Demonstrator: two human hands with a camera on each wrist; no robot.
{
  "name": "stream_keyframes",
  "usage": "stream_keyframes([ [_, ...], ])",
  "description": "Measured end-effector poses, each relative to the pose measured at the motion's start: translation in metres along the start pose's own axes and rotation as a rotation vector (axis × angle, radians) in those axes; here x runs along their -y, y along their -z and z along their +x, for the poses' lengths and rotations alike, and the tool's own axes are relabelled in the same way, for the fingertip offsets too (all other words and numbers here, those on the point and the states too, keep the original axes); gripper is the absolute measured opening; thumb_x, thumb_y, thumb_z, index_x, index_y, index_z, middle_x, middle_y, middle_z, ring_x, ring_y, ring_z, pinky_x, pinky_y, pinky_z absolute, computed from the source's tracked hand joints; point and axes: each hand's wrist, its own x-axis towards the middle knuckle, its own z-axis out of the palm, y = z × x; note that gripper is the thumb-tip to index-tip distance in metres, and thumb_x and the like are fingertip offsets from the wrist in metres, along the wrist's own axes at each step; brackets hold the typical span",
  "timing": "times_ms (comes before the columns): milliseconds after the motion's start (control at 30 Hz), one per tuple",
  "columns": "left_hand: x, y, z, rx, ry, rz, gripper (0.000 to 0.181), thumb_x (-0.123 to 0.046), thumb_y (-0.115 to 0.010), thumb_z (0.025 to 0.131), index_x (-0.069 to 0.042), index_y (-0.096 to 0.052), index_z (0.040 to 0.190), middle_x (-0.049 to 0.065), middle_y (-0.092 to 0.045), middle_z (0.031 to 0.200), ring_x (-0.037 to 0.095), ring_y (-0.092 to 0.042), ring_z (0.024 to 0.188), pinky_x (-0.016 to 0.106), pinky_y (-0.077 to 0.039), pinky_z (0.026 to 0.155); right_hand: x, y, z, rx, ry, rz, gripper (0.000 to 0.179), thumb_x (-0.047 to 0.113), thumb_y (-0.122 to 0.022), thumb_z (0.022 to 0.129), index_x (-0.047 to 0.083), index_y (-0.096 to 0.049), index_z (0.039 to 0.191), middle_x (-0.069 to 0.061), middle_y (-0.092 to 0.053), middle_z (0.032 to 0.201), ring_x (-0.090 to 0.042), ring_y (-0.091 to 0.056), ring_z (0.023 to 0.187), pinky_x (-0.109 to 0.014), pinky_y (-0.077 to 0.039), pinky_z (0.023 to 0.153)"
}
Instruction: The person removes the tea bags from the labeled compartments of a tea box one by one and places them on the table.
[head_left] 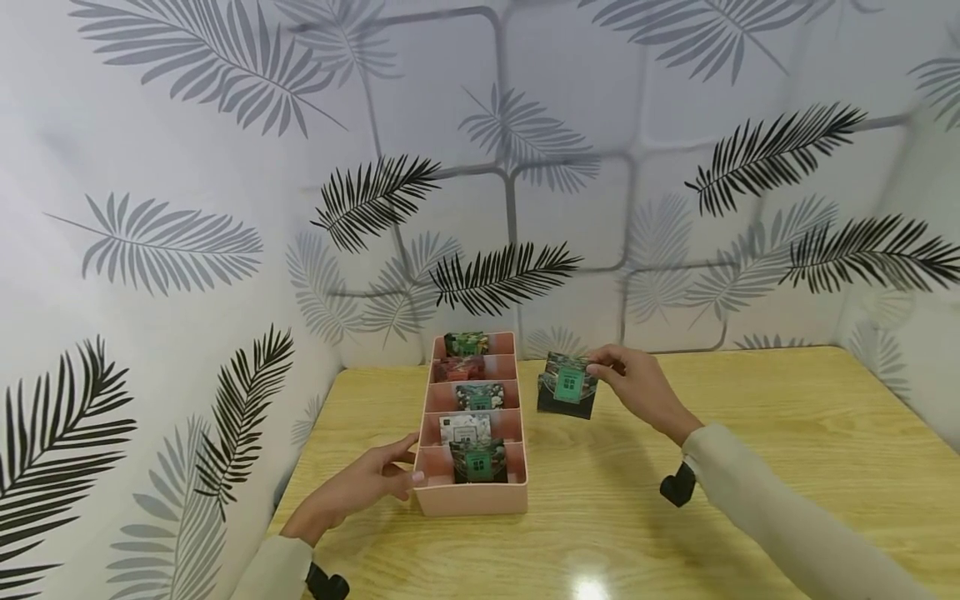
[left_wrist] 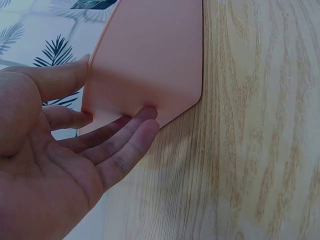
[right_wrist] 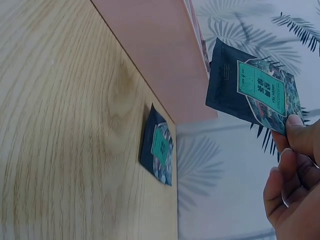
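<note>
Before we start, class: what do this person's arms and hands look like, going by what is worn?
The left hand and right hand are ungloved. Both arms wear long, plain cream sleeves: left sleeve, right sleeve. At each cuff sits a small, rounded black device: left device, right device. No cables show.

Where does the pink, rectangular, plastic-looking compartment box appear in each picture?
Head: the box stands in the lower middle.
Left wrist: the box is in the upper middle, cut off at the top.
Right wrist: the box slants across the upper middle, also cut off.
Shared landmark: the pale yellow, wood-grained tabletop.
</note>
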Motion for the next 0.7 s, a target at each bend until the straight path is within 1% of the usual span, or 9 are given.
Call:
stream_keyframes([
  [67, 0.001, 0.000, -0.001, -0.001, 0.004, 0.002, 0.074, -0.031, -0.059, 0.096, -0.014, -0.017, 0.154, 0.016, -0.029, 0.151, 0.026, -0.057, 0.107, 0.051, -0.047, 0.091, -0.006, 0.002, 0.000, 0.001, 0.001, -0.001, 0.014, 0.025, -0.060, 0.095, 0.019, -0.067, 0.106, 0.003, -0.066, 0.093, -0.014, -0.057, 0.073, -0.033, -0.045, 0.060],
  [233, 0.001, 0.000, -0.001, -0.002, 0.016, 0.006, 0.072, -0.031, -0.057, 0.097, -0.014, -0.016, 0.154, 0.017, -0.030, 0.150, 0.026, -0.058, 0.106, 0.051, -0.047, 0.091, -0.021, 0.007, 0.002, -0.005, -0.011, -0.024, 0.014, 0.028, -0.059, 0.096, 0.020, -0.066, 0.105, 0.004, -0.065, 0.088, -0.016, -0.053, 0.067, -0.033, -0.043, 0.057],
  [400, 0.000, 0.000, 0.000, -0.002, 0.013, 0.000, 0.075, -0.033, -0.059, 0.096, -0.013, -0.016, 0.154, 0.019, -0.032, 0.147, 0.027, -0.057, 0.106, 0.052, -0.047, 0.091, -0.039, 0.013, 0.003, -0.014, -0.036, -0.063, 0.014, 0.025, -0.059, 0.096, 0.018, -0.066, 0.106, 0.002, -0.064, 0.087, -0.018, -0.051, 0.064, -0.032, -0.042, 0.055],
  [567, 0.000, 0.000, 0.000, 0.000, 0.015, 0.007, 0.076, -0.033, -0.059, 0.095, -0.013, -0.016, 0.154, 0.019, -0.033, 0.147, 0.027, -0.058, 0.103, 0.053, -0.046, 0.091, -0.053, 0.018, 0.003, 0.014, -0.078, -0.051, 0.018, 0.023, -0.057, 0.098, 0.013, -0.066, 0.110, -0.004, -0.066, 0.095, -0.021, -0.054, 0.071, -0.035, -0.043, 0.058],
  [700, 0.000, 0.001, 0.001, 0.006, 0.006, 0.000, 0.074, -0.031, -0.058, 0.096, -0.013, -0.016, 0.154, 0.018, -0.029, 0.150, 0.027, -0.055, 0.109, 0.052, -0.047, 0.090, -0.067, 0.020, 0.002, 0.040, -0.127, -0.070, 0.019, 0.023, -0.055, 0.099, 0.011, -0.065, 0.108, -0.006, -0.065, 0.096, -0.023, -0.054, 0.074, -0.036, -0.044, 0.060],
])
